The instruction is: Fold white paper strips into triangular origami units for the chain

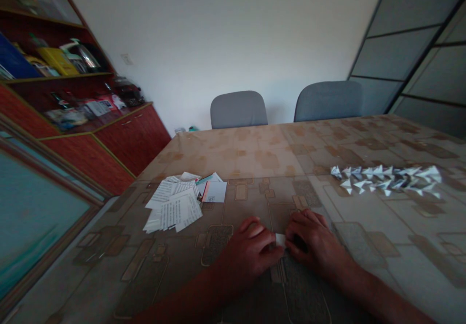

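Observation:
Between my two hands, low over the near part of the table, shows a small white piece of paper (pixel 280 240). My left hand (pixel 255 249) pinches its left end with the thumb and fingers. At the other end, the fingertips of my right hand (pixel 309 236) close on the paper. Most of the paper is hidden by the fingers, so its folds cannot be made out. To the left lies a loose pile of printed paper slips (pixel 178 207). Two rows of folded paper pieces (pixel 388 178), white and pointed, stand off to the right.
A patterned cloth (pixel 251 154) covers the table. Behind its far edge stand two grey chairs, one left (pixel 238 109) and one right (pixel 327 101). At the left is a reddish wooden cabinet (pixel 124 142) with a kettle (pixel 87 57) and other household things on its shelves.

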Available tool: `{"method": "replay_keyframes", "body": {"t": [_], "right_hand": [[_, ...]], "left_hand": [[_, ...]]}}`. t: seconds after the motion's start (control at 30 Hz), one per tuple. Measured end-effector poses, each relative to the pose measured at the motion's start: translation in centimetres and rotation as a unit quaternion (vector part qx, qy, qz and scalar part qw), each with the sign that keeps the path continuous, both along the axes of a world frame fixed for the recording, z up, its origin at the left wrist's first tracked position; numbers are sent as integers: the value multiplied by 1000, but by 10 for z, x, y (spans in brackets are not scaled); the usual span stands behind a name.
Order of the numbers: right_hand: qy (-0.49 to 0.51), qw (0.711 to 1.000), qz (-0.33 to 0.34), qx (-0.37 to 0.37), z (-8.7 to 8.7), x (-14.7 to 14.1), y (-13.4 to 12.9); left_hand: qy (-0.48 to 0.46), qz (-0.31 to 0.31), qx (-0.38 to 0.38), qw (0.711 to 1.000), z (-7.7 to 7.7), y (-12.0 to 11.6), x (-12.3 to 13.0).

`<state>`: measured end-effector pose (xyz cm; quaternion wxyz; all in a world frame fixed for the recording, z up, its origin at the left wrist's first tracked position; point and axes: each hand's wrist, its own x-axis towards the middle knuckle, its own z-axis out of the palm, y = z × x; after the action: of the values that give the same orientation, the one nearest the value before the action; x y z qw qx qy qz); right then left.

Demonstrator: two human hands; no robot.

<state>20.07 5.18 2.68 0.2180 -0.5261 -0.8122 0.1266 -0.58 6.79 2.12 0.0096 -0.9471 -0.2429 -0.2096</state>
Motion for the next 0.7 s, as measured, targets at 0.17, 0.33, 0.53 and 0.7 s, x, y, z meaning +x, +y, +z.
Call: {"method": "replay_keyframes", "body": {"t": [0.17,0.33,0.53,0.7], "right_hand": [[-15,1000,-9,9,-2,-1,0],[7,1000,-10,14,-8,1,-4],[26,998,-60,-1,-18,-2,-10],[29,995,-81,-53,-15,0,-4]], "left_hand": [[13,5,-7,1000,-1,-2,-1],[-3,16,1,1000,-2,-4,-1],[-16,18,-2,1000,-8,-5,0],[-18,8,-21,1000,-6,-4,-1]]}}
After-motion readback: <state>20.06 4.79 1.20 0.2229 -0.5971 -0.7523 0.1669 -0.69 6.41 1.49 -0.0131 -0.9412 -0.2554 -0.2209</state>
